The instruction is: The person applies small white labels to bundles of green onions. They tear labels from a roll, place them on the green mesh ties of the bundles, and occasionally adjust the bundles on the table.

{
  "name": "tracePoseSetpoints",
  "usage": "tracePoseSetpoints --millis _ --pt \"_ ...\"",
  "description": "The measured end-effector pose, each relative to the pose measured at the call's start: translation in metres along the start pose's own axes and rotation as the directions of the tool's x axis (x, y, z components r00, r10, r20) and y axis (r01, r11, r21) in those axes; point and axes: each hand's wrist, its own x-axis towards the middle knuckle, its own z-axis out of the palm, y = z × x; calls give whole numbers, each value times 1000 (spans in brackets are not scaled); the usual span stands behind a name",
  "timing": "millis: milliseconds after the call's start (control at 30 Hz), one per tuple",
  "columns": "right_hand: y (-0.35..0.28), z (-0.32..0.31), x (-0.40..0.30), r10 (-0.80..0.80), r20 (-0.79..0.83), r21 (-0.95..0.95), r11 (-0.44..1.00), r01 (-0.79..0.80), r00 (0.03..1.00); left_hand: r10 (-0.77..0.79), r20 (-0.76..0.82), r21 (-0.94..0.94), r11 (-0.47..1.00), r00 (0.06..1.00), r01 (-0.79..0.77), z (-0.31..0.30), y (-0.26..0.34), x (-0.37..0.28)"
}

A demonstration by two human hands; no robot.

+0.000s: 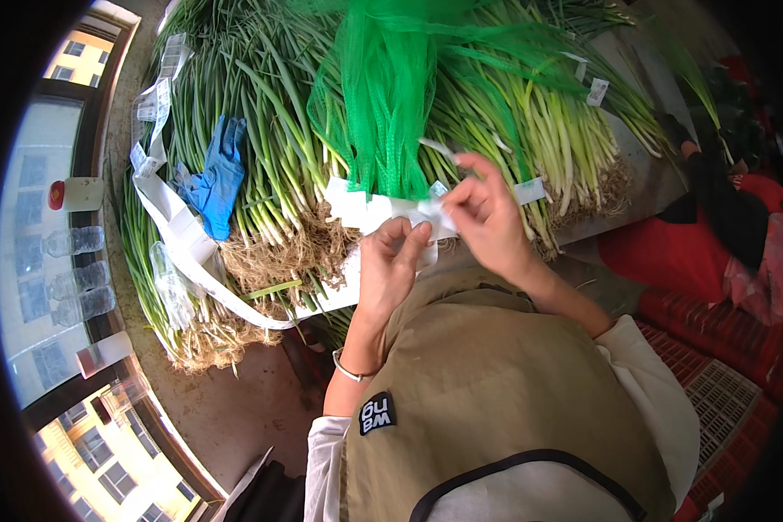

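Note:
My left hand [391, 264] pinches a white label strip [385, 210] between thumb and forefinger, just in front of my apron. Beside it, my right hand [486, 218] has its thumb and forefinger together at a blurred white piece of the labels, with the other fingers raised. Green mesh netting [388, 98] hangs down behind the labels, its lower end reaching my fingers. Under and around the netting lie heaps of scallions, a left heap [267, 130] and a right heap [554, 143], roots towards me.
A long label strip [189, 251] curves over the left scallions, near a crumpled blue glove [215, 183] and clear plastic [169, 287]. Bottles [81, 287] line the windowsill at left. At right, a person in red and black [685, 241] works near red plastic crates [718, 333].

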Motion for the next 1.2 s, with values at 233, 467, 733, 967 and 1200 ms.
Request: tracePoseSetpoints --millis 233,467,733,967,1200 --pt "0 -34 10 252 -185 396 904 -162 950 -37 -36 -121 992 999 32 -11 -14 -1" --pt "4 -1 -5 434 -109 608 741 -286 894 3 67 -147 989 998 7 -1 -23 4" --pt "9 1 -14 261 -93 390 897 -206 961 12 73 -128 992 997 -2 1 -27 2" --pt "8 -1 -10 344 -141 556 803 -214 928 89 -45 115 990 995 -84 -4 -28 4" --pt "13 3 -15 320 -189 495 848 -191 928 -7 66 28 1000 998 5 2 -23 1"
